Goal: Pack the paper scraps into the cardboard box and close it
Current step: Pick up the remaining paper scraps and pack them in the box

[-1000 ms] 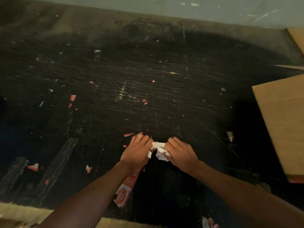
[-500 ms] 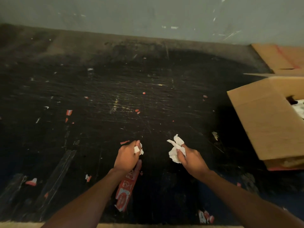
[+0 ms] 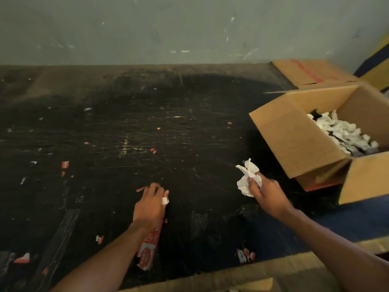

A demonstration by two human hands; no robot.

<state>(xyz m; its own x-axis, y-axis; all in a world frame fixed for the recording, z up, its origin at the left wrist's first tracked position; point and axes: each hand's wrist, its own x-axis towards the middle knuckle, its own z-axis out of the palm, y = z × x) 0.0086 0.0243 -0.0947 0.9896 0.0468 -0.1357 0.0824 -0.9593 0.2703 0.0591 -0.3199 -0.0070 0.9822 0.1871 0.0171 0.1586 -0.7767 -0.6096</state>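
Note:
An open cardboard box (image 3: 294, 135) stands at the right on the dark table, flaps spread, holding a heap of white paper scraps (image 3: 345, 133). My right hand (image 3: 267, 193) is shut on a crumpled wad of white paper (image 3: 246, 178), raised just left of the box's near flap. My left hand (image 3: 150, 204) rests low over the table near the middle, pinching a small white scrap (image 3: 164, 200) between its fingers. Tiny red and white scraps (image 3: 65, 164) lie scattered across the tabletop.
A torn red printed wrapper (image 3: 147, 252) lies under my left forearm, another red piece (image 3: 245, 255) near the front edge. A grey wall (image 3: 189, 28) backs the table. A tan ledge (image 3: 273, 270) runs along the front. A blue strip (image 3: 357, 220) lies under the box.
My hands have drawn apart. The right hand carried the white wad to the right towards the box. The left kept a small scrap. The view swung right, showing the box's inside.

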